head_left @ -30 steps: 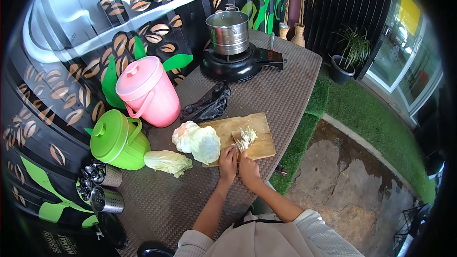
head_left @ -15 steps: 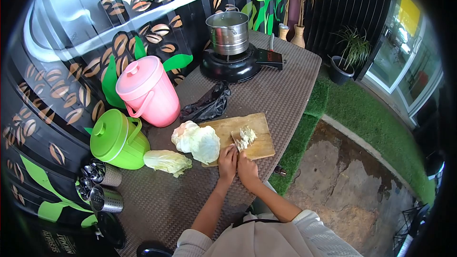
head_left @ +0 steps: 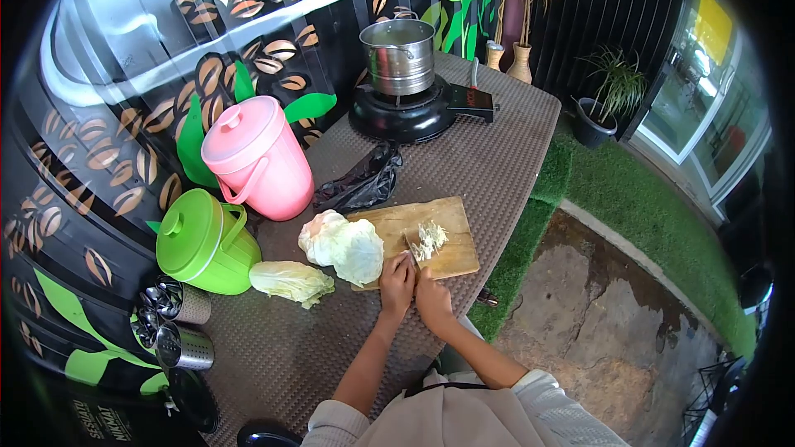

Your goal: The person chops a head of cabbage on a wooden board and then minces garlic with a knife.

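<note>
A wooden cutting board (head_left: 454,223) lies on the brown table, with finely cut pale shreds (head_left: 431,239) on it. At the board's near edge, my left hand (head_left: 397,281) is closed on something I cannot make out. Close beside it, my right hand (head_left: 432,302) is wrapped round the handle of a knife (head_left: 411,250), whose blade is partly hidden between the hands and the shreds. Pale cabbage leaves (head_left: 358,252) overlap the board's left side. Further left, an elongated cabbage (head_left: 291,281) rests on the table.
A metal pot (head_left: 399,66) stands on a black stove (head_left: 397,116) at the back. Left are a pink jug (head_left: 269,174), a green jug (head_left: 217,252) and metal utensil holders (head_left: 186,348). A black plastic bag (head_left: 364,182) lies behind the board.
My right hand has shifted very slightly, staying beside my left hand at the board's near edge. Everything else looks the same.
</note>
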The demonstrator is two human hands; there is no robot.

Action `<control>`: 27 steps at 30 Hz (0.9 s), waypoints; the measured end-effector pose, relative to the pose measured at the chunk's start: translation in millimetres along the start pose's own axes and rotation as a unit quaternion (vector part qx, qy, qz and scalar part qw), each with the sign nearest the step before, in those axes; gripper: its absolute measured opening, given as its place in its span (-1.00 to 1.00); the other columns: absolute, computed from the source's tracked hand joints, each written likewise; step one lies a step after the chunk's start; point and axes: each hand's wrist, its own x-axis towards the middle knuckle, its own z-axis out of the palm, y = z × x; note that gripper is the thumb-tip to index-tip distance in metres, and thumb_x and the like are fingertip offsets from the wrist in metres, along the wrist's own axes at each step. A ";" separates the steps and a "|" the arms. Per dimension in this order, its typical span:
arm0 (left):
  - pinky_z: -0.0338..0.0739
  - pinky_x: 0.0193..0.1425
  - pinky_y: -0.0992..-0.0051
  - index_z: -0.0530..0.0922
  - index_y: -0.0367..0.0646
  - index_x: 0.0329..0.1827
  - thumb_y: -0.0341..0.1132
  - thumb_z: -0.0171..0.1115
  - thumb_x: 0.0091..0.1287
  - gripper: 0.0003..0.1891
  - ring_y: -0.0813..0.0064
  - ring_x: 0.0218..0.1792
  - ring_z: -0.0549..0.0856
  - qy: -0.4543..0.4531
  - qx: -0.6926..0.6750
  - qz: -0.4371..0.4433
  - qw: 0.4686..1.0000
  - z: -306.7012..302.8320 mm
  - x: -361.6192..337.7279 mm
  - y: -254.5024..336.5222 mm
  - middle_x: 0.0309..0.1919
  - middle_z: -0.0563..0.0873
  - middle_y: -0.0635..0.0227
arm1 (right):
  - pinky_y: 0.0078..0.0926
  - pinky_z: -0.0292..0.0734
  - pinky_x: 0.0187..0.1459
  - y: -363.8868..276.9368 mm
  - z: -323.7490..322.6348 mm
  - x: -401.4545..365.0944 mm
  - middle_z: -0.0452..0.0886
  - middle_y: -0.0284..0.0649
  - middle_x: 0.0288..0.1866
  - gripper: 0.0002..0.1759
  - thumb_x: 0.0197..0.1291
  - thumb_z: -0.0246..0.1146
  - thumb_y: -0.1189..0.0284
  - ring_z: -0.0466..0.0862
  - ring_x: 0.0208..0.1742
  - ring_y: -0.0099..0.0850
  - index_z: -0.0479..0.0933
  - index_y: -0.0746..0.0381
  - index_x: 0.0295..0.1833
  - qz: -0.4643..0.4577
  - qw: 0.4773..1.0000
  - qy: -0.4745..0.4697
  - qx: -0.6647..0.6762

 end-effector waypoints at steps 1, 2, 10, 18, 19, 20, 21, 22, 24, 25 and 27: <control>0.54 0.08 0.30 0.67 -0.39 -0.10 -0.56 0.24 0.24 -0.81 0.13 -0.03 0.64 -0.001 0.000 0.000 1.000 -0.3 -0.8 0.4 -0.07 0.68 0.14 | -0.27 0.69 -0.40 1.7 6.1 1.4 0.69 0.01 -0.42 -0.78 0.34 0.10 0.35 0.77 -0.34 -0.13 0.30 0.30 -0.14 -0.025 0.998 0.030 -0.039; 0.54 0.12 0.30 0.67 -0.39 -0.11 -0.55 0.24 0.25 -0.82 0.12 -0.03 0.64 -0.009 -0.008 -0.015 1.000 -1.3 -1.1 0.7 -0.07 0.68 0.14 | -0.27 0.69 -0.40 4.0 11.1 5.3 0.69 0.01 -0.42 -0.78 0.34 0.10 0.35 0.77 -0.34 -0.13 0.30 0.30 -0.14 -0.024 0.999 0.031 -0.038; 0.51 0.22 0.29 0.67 -0.39 -0.09 -0.54 0.26 0.24 -0.80 0.15 -0.05 0.64 0.001 0.008 0.012 1.000 2.6 -1.6 -8.5 -0.13 0.67 0.11 | -0.12 0.66 -0.37 2.3 -31.2 17.8 0.67 0.09 -0.43 -0.70 0.26 0.16 0.37 0.74 -0.37 0.00 0.32 0.37 -0.08 -0.002 0.998 -0.029 0.054; 0.54 0.14 0.29 0.67 -0.37 -0.11 -0.53 0.29 0.25 -0.83 0.13 -0.06 0.64 0.014 -0.007 0.000 1.000 0.4 0.9 -3.4 -0.14 0.69 0.11 | -0.14 0.67 -0.36 5.1 9.6 13.0 0.67 0.05 -0.38 -0.69 0.28 0.13 0.39 0.73 -0.38 -0.01 0.28 0.36 -0.01 -0.006 1.000 -0.003 0.005; 0.54 0.14 0.29 0.67 -0.37 -0.11 -0.53 0.29 0.25 -0.83 0.13 -0.06 0.64 0.014 -0.008 0.002 1.000 1.3 1.7 -4.2 -0.14 0.69 0.11 | -0.14 0.67 -0.32 4.5 6.4 20.2 0.68 0.02 -0.36 -0.68 0.29 0.13 0.39 0.74 -0.36 -0.02 0.27 0.36 0.01 -0.011 1.000 -0.001 -0.004; 0.54 0.11 0.29 0.68 -0.36 -0.11 -0.53 0.29 0.24 -0.83 0.15 -0.07 0.64 0.013 -0.009 0.003 1.000 1.2 1.9 -5.4 -0.14 0.69 0.12 | -0.14 0.67 -0.32 6.3 2.3 27.2 0.68 0.02 -0.36 -0.68 0.29 0.13 0.39 0.74 -0.36 -0.02 0.27 0.36 0.01 -0.010 1.000 0.001 -0.003; 0.55 0.07 0.30 0.68 -0.36 -0.11 -0.53 0.30 0.24 -0.82 0.16 -0.07 0.64 0.012 -0.011 0.003 1.000 0.9 0.6 -6.7 -0.14 0.69 0.13 | -0.12 0.67 -0.28 4.7 -13.4 32.5 0.68 0.03 -0.35 -0.68 0.29 0.12 0.39 0.73 -0.33 -0.01 0.28 0.37 0.02 -0.004 0.999 -0.028 0.040; 0.55 0.07 0.30 0.68 -0.36 -0.11 -0.53 0.30 0.24 -0.82 0.16 -0.07 0.64 0.011 -0.010 0.003 1.000 0.6 0.2 -6.3 -0.14 0.69 0.13 | -0.09 0.66 -0.23 5.0 -21.8 34.6 0.68 0.03 -0.34 -0.68 0.30 0.11 0.39 0.73 -0.30 0.00 0.29 0.38 0.03 0.001 0.995 -0.056 0.082; 0.56 0.04 0.32 0.68 -0.36 -0.12 -0.53 0.30 0.22 -0.82 0.17 -0.08 0.64 0.009 0.004 -0.003 1.000 2.0 1.1 -5.5 -0.14 0.69 0.14 | -0.06 0.65 -0.19 8.4 -28.7 34.4 0.67 0.06 -0.34 -0.68 0.31 0.11 0.38 0.73 -0.26 0.02 0.29 0.38 0.01 -0.024 0.996 -0.061 0.062; 0.56 0.04 0.32 0.68 -0.36 -0.12 -0.53 0.30 0.22 -0.82 0.17 -0.08 0.64 0.010 0.003 -0.004 1.000 2.0 1.0 -5.5 -0.14 0.69 0.14 | -0.02 0.63 -0.15 9.1 -31.8 34.0 0.67 0.09 -0.34 -0.69 0.32 0.10 0.36 0.72 -0.22 0.04 0.30 0.38 0.00 -0.048 0.996 -0.066 0.042; 0.56 0.03 0.34 0.68 -0.35 -0.12 -0.55 0.30 0.21 -0.82 0.18 -0.08 0.65 0.011 -0.001 -0.006 1.000 2.2 1.6 -5.4 -0.14 0.69 0.14 | -0.03 0.64 -0.18 1.4 -39.9 21.9 0.67 0.09 -0.35 -0.69 0.32 0.11 0.36 0.72 -0.24 0.05 0.29 0.37 -0.01 -0.010 0.996 -0.073 0.057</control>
